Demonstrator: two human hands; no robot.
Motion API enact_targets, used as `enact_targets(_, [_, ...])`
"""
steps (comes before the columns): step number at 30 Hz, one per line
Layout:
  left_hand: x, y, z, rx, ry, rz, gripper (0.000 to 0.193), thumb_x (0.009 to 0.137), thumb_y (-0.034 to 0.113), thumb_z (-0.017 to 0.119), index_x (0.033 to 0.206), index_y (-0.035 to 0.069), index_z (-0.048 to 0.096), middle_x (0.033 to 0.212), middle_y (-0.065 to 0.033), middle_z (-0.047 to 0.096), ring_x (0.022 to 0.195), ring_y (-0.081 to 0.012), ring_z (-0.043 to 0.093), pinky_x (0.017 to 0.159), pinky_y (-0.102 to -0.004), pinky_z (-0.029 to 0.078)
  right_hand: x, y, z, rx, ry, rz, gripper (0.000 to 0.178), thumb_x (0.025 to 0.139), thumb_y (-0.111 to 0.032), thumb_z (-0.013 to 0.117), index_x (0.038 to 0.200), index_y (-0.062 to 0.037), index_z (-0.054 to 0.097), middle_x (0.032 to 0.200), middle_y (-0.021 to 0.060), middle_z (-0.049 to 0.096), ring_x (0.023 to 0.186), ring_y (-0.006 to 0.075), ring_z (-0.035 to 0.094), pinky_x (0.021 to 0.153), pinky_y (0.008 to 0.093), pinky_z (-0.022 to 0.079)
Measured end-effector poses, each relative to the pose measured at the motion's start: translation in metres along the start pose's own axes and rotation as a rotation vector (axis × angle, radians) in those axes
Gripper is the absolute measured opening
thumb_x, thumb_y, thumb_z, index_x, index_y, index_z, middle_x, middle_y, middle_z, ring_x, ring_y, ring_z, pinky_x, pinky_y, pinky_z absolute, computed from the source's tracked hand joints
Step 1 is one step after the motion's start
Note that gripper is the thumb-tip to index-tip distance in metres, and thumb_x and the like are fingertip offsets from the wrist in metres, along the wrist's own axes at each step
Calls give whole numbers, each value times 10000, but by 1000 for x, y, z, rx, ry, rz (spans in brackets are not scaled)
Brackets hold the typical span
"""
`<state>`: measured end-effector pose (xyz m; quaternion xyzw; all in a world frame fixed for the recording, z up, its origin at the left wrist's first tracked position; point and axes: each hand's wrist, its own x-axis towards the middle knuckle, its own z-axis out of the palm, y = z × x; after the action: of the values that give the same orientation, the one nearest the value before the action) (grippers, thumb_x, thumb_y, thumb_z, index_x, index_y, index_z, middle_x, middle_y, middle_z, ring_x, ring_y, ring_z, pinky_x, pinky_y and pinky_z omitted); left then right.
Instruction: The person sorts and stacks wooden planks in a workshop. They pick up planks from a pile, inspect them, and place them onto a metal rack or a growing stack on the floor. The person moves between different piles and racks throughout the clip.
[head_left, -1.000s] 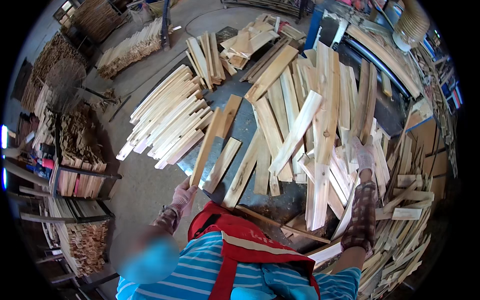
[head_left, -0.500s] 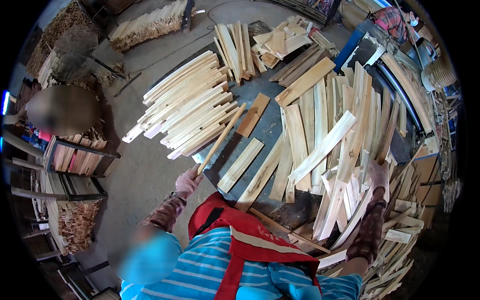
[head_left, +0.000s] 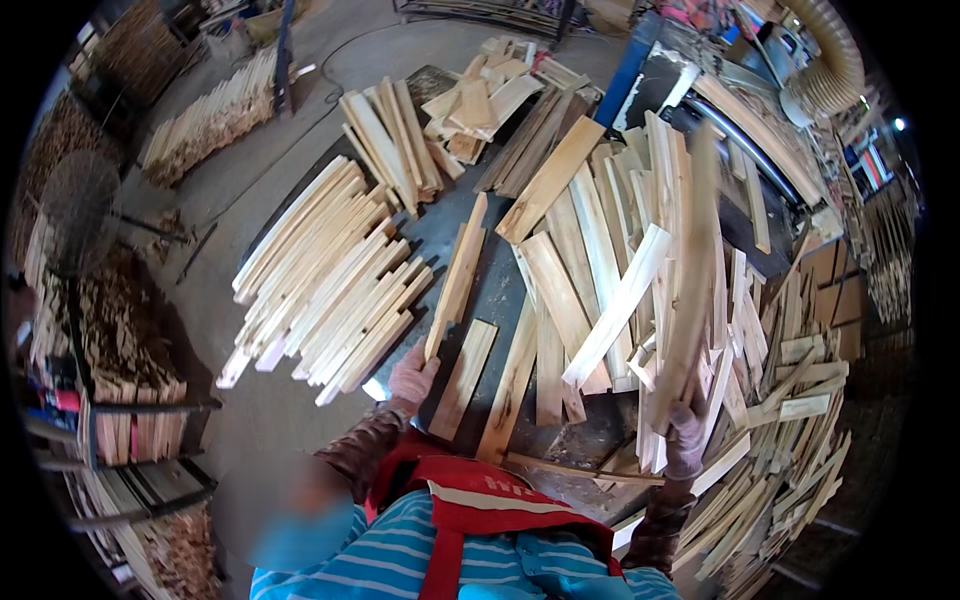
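Near the table's left edge, my gloved left hand (head_left: 410, 378) is closed on the near end of a narrow wooden board (head_left: 458, 280), tilted with its far end up. My gloved right hand (head_left: 685, 440) grips the near end of a long wooden plank (head_left: 692, 260), raised over the right-hand pile and smeared by motion. Beneath that plank lie several loose boards (head_left: 580, 225), overlapping at different angles. Between my hands a short board (head_left: 465, 380) rests flat on the dark table (head_left: 425, 240).
Left of my left hand, strips (head_left: 315, 290) lie side by side in a dense row. Offcuts (head_left: 480, 105) are heaped at the far end. Scrap wood (head_left: 780, 480) piles up at the right. Machinery with a ribbed hose (head_left: 835, 50) stands at the far right; stacked wood (head_left: 140, 440) lines the left.
My right hand has lifted a long plank from the right-hand pile and come closer to my body. The board in my left hand has tilted and shows more of its face. The view has shifted rightward.
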<state>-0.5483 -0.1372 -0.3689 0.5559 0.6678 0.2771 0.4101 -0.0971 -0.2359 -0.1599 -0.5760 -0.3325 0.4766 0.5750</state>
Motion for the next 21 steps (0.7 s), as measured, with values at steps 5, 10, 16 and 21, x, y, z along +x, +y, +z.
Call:
enact_targets(5, [68,29,30,384,174,103,581,848,226,693,1407,194,536,1185,-164,623,1043,-391,649,843,-506,539,42,-18,125,204,-157,111,817,831,-384,771,1472,14,456,1141,125,684,952,230,710,830,367,597])
enact_targets(10, [101,45,49,575,155,-84,776,826,296,749,1507,186,393,1352,-157,548,1190,-392,563,973,-527,443,180,26,197,161,-288,45,566,944,-250,640,1440,-15,505,1144,101,689,986,196,700,855,353,583])
enact_targets(16, [113,63,62,587,114,-179,948,747,371,825,1515,132,324,1309,-163,557,1204,-395,550,968,-528,453,369,30,281,-308,-3,-196,676,924,-423,654,1469,-57,494,1241,149,679,1045,278,679,969,429,520])
enact_targets(21, [108,44,69,567,209,-100,918,771,308,803,1530,100,332,1315,-187,546,1211,-419,528,979,-556,445,372,0,281,-664,-108,201,600,935,-549,638,1178,-2,664,968,132,671,874,252,651,793,384,518])
